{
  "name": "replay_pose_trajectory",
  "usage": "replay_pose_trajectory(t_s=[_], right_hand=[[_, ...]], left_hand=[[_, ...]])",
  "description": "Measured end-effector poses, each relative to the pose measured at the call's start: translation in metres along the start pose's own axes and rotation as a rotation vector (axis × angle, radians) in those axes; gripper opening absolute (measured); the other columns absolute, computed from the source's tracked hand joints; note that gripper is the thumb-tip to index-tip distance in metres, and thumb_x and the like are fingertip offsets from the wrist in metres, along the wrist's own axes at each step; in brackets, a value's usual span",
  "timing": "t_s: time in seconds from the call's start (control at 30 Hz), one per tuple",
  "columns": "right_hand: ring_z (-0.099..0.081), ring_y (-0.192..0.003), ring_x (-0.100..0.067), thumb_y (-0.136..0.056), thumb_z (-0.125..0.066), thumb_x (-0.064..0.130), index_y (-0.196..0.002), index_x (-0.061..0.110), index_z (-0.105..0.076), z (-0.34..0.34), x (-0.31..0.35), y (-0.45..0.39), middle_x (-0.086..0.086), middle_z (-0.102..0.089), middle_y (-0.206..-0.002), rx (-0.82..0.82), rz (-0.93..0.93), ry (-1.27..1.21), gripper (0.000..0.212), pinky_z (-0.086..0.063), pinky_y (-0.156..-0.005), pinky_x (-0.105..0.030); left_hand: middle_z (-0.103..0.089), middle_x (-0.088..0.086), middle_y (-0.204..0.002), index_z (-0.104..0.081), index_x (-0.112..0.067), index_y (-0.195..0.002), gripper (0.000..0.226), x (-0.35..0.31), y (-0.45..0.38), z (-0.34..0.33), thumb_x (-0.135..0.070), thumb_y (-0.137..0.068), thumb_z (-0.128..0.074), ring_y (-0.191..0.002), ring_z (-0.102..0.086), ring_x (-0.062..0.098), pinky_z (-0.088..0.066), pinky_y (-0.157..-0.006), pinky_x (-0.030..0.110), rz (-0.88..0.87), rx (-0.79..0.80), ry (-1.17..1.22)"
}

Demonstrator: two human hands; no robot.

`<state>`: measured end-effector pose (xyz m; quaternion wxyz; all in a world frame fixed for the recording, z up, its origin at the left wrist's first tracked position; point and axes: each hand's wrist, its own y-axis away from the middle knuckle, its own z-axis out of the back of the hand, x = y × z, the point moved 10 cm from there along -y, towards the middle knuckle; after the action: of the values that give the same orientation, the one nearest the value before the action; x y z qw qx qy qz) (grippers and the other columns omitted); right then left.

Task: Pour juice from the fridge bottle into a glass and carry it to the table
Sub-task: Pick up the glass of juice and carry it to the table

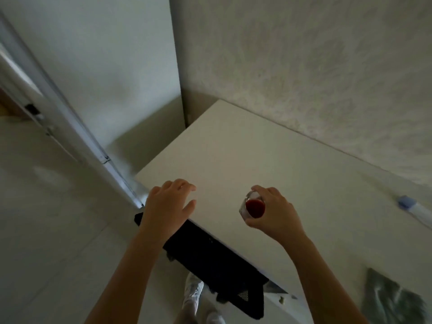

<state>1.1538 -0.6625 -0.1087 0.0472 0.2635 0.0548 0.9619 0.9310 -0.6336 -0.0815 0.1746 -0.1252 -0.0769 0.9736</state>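
My right hand [273, 212] grips a small clear glass [253, 206] with dark red juice in it, held just above the white table [245, 155] near its front edge. Fingers wrap the glass from the right and partly hide it. My left hand [167, 202] hovers over the table's near left corner, palm down, fingers spread, holding nothing. Whether the glass touches the tabletop I cannot tell. No juice bottle is in view.
A black chair [210, 256] is tucked under the table's front edge, with my foot [194, 291] beside it. A white stick with a blue cap [411, 205] and a green-grey cloth [388, 298] lie on the table's right side. A white door [112, 66] and frame stand to the left.
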Motion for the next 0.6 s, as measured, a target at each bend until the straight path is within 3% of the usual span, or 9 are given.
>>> replay_pose_trajectory(t_s=[0.17, 0.3, 0.47, 0.6], right_hand=[[-0.058, -0.101, -0.022, -0.064, -0.075, 0.037, -0.131, 0.031, -0.042, -0.008, 0.040, 0.022, 0.000, -0.051, -0.122, 0.077, 0.145, 0.062, 0.075, -0.047, -0.082, -0.032], [-0.058, -0.101, -0.021, -0.064, -0.076, 0.037, -0.133, 0.030, -0.040, -0.024, 0.087, 0.035, 0.000, -0.050, -0.122, 0.131, 0.290, 0.059, 0.078, -0.048, -0.083, -0.031], [-0.058, -0.099, -0.021, -0.064, -0.075, 0.037, -0.135, 0.027, -0.039, -0.061, 0.160, 0.053, 0.000, -0.050, -0.118, 0.214, 0.472, 0.079, 0.079, -0.045, -0.078, -0.025], [-0.058, -0.089, -0.020, -0.063, -0.073, 0.037, -0.129, 0.028, -0.044, -0.098, 0.221, 0.071, 0.000, -0.051, -0.110, 0.283, 0.576, 0.091, 0.073, -0.044, -0.070, -0.024]], left_hand=[[-0.066, -0.003, -0.099, -0.066, -0.021, -0.098, 0.021, 0.014, 0.053, 0.037, -0.026, -0.079, -0.069, -0.084, -0.064, 0.022, -0.046, -0.068, 0.035, 0.115, -0.071, -0.029], [-0.066, -0.003, -0.098, -0.066, -0.021, -0.096, 0.022, 0.044, 0.105, 0.065, -0.033, -0.080, -0.058, -0.083, -0.063, 0.023, -0.043, -0.067, 0.031, 0.249, -0.107, -0.098], [-0.066, -0.010, -0.095, -0.065, -0.028, -0.093, 0.018, 0.093, 0.178, 0.104, -0.036, -0.077, -0.060, -0.084, -0.064, 0.018, -0.045, -0.068, 0.030, 0.424, -0.195, -0.152], [-0.067, -0.010, -0.094, -0.066, -0.028, -0.090, 0.028, 0.137, 0.235, 0.126, -0.044, -0.076, -0.048, -0.079, -0.066, 0.018, -0.047, -0.067, 0.030, 0.550, -0.206, -0.195]])
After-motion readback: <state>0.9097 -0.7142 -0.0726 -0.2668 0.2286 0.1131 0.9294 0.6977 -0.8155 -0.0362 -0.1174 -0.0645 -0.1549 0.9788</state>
